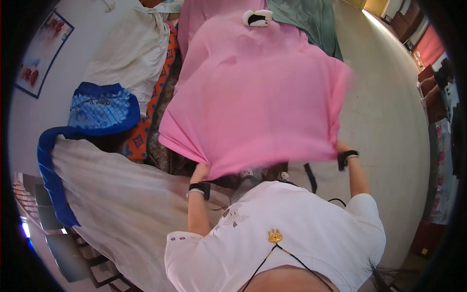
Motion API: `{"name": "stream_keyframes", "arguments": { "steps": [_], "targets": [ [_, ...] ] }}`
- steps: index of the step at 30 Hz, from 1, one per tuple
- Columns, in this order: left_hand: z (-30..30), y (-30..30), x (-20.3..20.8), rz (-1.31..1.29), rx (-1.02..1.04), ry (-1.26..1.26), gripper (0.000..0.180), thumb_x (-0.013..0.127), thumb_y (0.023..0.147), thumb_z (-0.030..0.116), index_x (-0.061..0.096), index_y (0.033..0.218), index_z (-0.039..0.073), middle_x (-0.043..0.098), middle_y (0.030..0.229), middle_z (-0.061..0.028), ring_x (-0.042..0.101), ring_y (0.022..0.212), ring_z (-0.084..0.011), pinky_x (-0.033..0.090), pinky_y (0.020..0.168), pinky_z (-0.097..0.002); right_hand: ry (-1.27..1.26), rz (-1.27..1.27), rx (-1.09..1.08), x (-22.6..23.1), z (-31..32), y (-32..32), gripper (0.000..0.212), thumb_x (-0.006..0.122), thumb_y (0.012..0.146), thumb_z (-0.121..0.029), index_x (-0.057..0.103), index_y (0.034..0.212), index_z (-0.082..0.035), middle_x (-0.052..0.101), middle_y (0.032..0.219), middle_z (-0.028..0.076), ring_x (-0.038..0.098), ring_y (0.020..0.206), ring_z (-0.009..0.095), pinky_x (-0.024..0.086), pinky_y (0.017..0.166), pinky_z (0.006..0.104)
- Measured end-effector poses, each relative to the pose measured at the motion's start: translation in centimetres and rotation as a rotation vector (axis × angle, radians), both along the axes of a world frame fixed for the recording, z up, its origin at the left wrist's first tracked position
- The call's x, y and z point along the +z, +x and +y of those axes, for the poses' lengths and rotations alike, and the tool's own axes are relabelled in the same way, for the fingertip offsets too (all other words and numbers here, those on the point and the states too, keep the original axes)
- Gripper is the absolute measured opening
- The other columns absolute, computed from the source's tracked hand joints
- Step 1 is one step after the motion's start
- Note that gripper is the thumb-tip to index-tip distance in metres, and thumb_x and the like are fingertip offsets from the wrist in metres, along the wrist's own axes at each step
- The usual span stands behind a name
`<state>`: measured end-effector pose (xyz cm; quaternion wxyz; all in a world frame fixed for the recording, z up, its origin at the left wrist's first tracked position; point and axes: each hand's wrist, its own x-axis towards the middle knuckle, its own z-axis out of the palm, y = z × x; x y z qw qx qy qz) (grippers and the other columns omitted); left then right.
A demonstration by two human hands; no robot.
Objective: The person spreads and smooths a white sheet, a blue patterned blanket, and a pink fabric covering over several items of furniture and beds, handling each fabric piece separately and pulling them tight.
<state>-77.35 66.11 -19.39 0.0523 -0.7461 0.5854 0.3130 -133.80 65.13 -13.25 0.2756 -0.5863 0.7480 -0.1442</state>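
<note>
A large pink sheet (262, 102) stretches out in front of me, its near edge lifted and slightly blurred. My left hand (200, 171) grips its near left corner, where the cloth bunches into folds. At the near right corner, my right hand (343, 147) is closed on the same sheet. Both arms reach forward and apart, with a dark band on each wrist. Toward the far end, a small white and black item (258, 18) rests on the pink cloth; I cannot tell its kind.
Left of the sheet lie an orange patterned cloth (137, 127), a brown furry cover (159, 152) and a blue patterned cloth (103, 108). Whitish netting (107, 180) hangs at the left. A green cloth (311, 24) lies at the far right, beside the pale floor (384, 126).
</note>
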Motion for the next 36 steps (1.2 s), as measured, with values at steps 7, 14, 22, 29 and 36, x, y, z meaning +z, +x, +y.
{"name": "stream_keyframes", "arguments": {
  "steps": [7, 14, 22, 29, 36],
  "targets": [
    [-6.3, 0.9, 19.5, 1.150, 0.341, -0.670, 0.034, 0.045, 0.073, 0.028, 0.045, 0.092, -0.001, 0.049, 0.083, -0.0073, 0.045, 0.068, -0.0129, 0.037, 0.063, -0.0249, -0.420, -0.527, -0.036, 12.0, -5.3, -0.1, 0.040, 0.047, 0.069, -0.027, 0.043, 0.098, 0.000, 0.051, 0.086, 0.012, 0.046, 0.084, 0.024, 0.035, 0.074, 0.0303],
    [-0.4, 0.0, 2.1, -0.189, -0.085, 0.019, 0.036, 0.044, 0.068, 0.026, 0.049, 0.084, -0.007, 0.052, 0.075, -0.0203, 0.050, 0.078, -0.0281, 0.038, 0.068, -0.0363, 0.293, 0.355, -0.011, -0.6, 0.6, -0.7, 0.026, 0.037, 0.071, -0.015, 0.048, 0.087, 0.001, 0.047, 0.088, 0.023, 0.044, 0.084, 0.037, 0.034, 0.074, 0.0411],
    [-5.7, 0.7, 17.1, 0.792, 0.267, -0.630, 0.033, 0.039, 0.076, 0.026, 0.048, 0.080, -0.005, 0.052, 0.072, -0.0108, 0.048, 0.061, -0.0154, 0.037, 0.052, -0.0273, -0.316, -0.363, -0.133, 10.5, -5.9, -3.3, 0.032, 0.047, 0.070, -0.023, 0.049, 0.088, 0.003, 0.053, 0.079, 0.008, 0.048, 0.068, 0.015, 0.039, 0.058, 0.0279],
    [0.3, 1.0, 0.4, 0.040, -0.008, -0.065, 0.034, 0.042, 0.070, 0.022, 0.044, 0.095, -0.001, 0.047, 0.085, -0.0236, 0.050, 0.075, -0.0240, 0.039, 0.066, -0.0331, 0.027, 0.469, -0.093, -5.2, 0.0, -5.8, 0.023, 0.040, 0.068, -0.013, 0.049, 0.085, -0.001, 0.049, 0.086, 0.022, 0.045, 0.082, 0.037, 0.036, 0.070, 0.0415],
    [-0.6, 3.2, 0.7, 0.309, 0.108, -0.274, 0.032, 0.044, 0.071, 0.019, 0.046, 0.085, -0.010, 0.052, 0.070, -0.0138, 0.050, 0.070, -0.0202, 0.039, 0.061, -0.0302, 0.067, 0.076, -0.259, -5.2, 1.2, -6.9, 0.025, 0.036, 0.064, -0.007, 0.048, 0.085, 0.001, 0.049, 0.083, 0.022, 0.046, 0.080, 0.036, 0.036, 0.070, 0.0398]
  ]
}}
